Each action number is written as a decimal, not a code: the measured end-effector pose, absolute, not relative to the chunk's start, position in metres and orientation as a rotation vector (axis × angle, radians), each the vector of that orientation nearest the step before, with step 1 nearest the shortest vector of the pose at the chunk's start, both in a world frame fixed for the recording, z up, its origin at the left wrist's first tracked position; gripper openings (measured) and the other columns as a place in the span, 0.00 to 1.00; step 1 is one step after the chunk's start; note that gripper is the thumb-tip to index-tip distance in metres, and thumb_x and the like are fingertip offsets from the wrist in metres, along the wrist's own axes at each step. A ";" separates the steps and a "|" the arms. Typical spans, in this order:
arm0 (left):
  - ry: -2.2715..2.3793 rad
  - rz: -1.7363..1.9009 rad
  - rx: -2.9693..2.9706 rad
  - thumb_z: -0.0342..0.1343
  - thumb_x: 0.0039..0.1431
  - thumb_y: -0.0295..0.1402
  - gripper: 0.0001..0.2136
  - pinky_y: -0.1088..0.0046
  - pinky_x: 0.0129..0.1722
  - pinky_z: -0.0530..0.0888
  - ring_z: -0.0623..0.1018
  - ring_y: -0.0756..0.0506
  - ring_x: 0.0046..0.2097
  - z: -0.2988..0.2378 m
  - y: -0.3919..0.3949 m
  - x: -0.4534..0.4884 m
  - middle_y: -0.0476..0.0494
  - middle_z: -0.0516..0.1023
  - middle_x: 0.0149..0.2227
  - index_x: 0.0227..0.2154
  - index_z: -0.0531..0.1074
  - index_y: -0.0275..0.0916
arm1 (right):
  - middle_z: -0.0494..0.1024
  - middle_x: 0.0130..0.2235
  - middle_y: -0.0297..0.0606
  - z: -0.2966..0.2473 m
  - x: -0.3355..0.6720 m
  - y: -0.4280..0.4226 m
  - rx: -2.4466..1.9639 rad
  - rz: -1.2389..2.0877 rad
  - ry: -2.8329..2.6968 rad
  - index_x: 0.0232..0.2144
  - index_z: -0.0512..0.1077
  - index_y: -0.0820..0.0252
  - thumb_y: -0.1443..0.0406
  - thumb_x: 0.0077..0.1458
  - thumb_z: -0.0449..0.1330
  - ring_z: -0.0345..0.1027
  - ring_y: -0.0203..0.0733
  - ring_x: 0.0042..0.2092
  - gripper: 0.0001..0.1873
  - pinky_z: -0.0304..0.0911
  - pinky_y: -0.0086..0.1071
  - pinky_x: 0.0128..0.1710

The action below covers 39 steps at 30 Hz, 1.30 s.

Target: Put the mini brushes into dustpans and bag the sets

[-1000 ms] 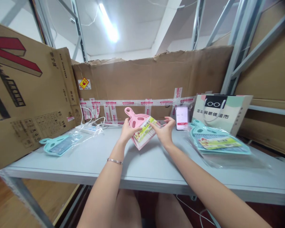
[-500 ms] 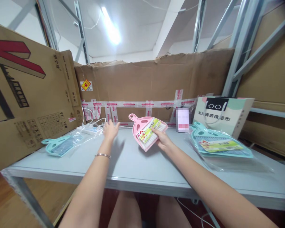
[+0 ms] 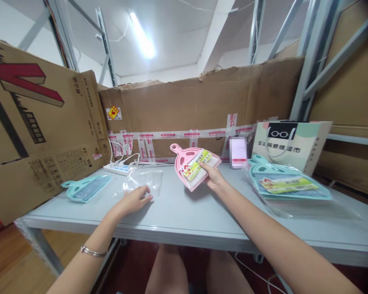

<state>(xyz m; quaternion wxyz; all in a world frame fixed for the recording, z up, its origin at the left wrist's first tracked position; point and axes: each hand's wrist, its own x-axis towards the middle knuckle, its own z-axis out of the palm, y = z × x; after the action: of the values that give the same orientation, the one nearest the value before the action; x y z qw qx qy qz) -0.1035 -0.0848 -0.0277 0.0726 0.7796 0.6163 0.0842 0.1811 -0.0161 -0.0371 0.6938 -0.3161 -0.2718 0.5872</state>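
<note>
My right hand (image 3: 213, 177) grips a pink dustpan and brush set (image 3: 192, 166) by its lower edge, held tilted just above the grey table (image 3: 184, 220). A yellow-green label lies across the set's white bristles. My left hand (image 3: 135, 200) rests on the table with fingers closed on the near edge of a clear plastic bag (image 3: 145, 181). A bracelet circles my left wrist.
A teal dustpan set (image 3: 86, 188) lies at the left. Bagged teal sets (image 3: 286, 183) are stacked at the right before a paper bag (image 3: 290, 143). A phone (image 3: 237, 152) and a power strip (image 3: 119, 169) stand by the cardboard wall (image 3: 202, 106).
My left hand let go of the pink set, reached left to the plastic bags, and has drawn one bag toward me. My right hand kept the pink set, shifting slightly right.
</note>
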 end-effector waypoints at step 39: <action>1.598 0.776 3.052 0.43 0.61 0.29 0.10 0.73 0.36 0.67 0.70 0.46 0.41 -0.007 -0.069 0.019 0.42 0.72 0.37 0.32 0.69 0.38 | 0.80 0.30 0.40 -0.044 0.168 -0.029 -0.718 1.641 -0.901 0.33 0.72 0.65 0.73 0.45 0.60 0.75 0.41 0.32 0.09 0.68 0.37 0.43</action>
<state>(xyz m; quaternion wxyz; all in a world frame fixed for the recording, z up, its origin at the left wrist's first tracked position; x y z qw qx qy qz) 0.0193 -0.0694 -0.0071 -0.1936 0.8479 0.4440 0.2155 0.1679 -0.0289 -0.0437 0.5381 -0.3020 -0.3786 0.6899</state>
